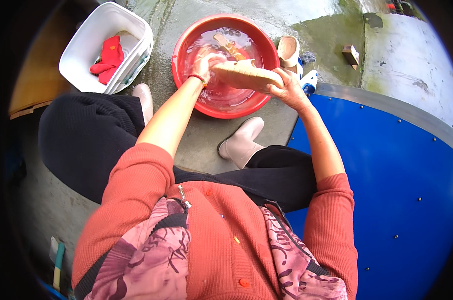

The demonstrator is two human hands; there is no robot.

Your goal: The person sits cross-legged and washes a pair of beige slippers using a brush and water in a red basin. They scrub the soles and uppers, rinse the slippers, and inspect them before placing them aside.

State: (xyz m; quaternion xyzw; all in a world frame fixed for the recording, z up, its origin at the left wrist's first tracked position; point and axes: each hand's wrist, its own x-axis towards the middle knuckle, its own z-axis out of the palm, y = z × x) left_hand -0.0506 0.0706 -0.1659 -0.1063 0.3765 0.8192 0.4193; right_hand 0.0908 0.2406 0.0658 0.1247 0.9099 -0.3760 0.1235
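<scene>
A red plastic basin (181,90) of water stands on the concrete in front of me. My right hand (286,90) grips one end of a beige clog-like shoe (249,77), held on its side above the water with its ridged sole edge toward me. At the shoe's other end is my left hand (205,67), its fingers blurred; whether they grip the shoe is unclear. A wooden-backed brush (226,43) lies in the water beyond the shoe.
Right of the basin stand another beige clog (288,48) and a blue-and-white shoe (309,80). A white bucket (78,71) at left holds a red cloth item (112,56). A blue panel (380,168) with metal edging lies at right. My boots (243,140) flank the basin's near side.
</scene>
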